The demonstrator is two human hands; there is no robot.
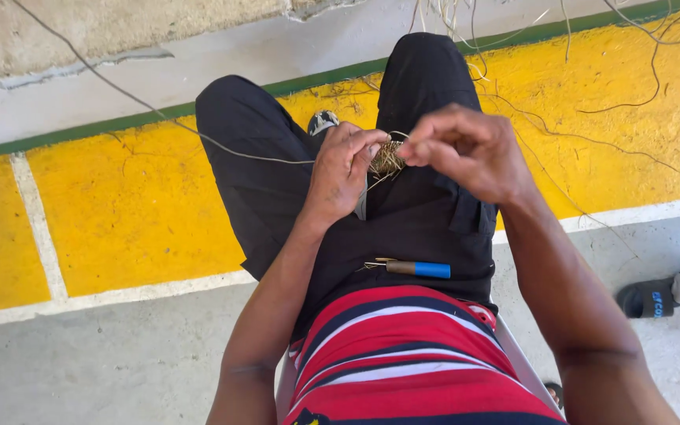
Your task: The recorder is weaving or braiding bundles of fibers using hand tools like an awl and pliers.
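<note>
Both hands up over my lap, pinching the same small woven bundle of straw fibre (387,157). Left hand (342,169) grips it from the left side, fingertips closed on the edge. Right hand (470,149) clenched on it from the right, thumb and forefinger pressed at the bundle. Bundle sits between the two hands, above my thighs, not resting on anything. A long thin fibre strand (198,134) runs from the bundle out to the upper left, across my left knee and over the floor. On my lap, below the hands: small tool with a brown and blue handle (419,269), lying crosswise on the black shorts (426,212), untouched. Red striped shirt (403,354) below that. I'm seated on a white chair (517,358). Floor: yellow painted band (135,205) with white lines, grey concrete nearer. Loose fibres (639,71) scattered upper right. Black sandal (663,295) on the concrete at right, well apart.
</note>
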